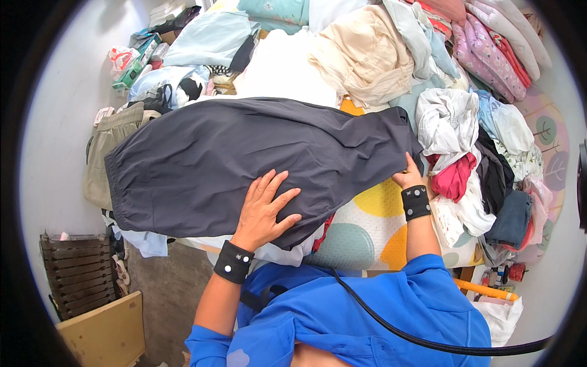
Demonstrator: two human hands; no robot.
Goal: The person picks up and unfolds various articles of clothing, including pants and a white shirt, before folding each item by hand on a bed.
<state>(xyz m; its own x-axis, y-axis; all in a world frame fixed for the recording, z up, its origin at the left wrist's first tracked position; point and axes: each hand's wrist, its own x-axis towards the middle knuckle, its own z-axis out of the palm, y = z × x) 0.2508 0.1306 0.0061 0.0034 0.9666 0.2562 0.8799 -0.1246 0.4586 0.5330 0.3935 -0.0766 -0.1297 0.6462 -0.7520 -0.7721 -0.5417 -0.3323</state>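
Observation:
A pair of dark grey trousers lies stretched across the pile in front of me, with a gathered elastic edge at its left end. My left hand rests flat on the near side of the cloth, fingers spread. At the right end, my right hand grips the trousers' edge, thumb on top and the other fingers mostly hidden. Beside that hand are a crumpled white garment and a deep pink cloth.
Khaki trousers lie at the left. Beige cloth and white cloth sit behind. Folded pink bedding is stacked at the far right. A patterned mat shows beneath. A black cable crosses my blue top.

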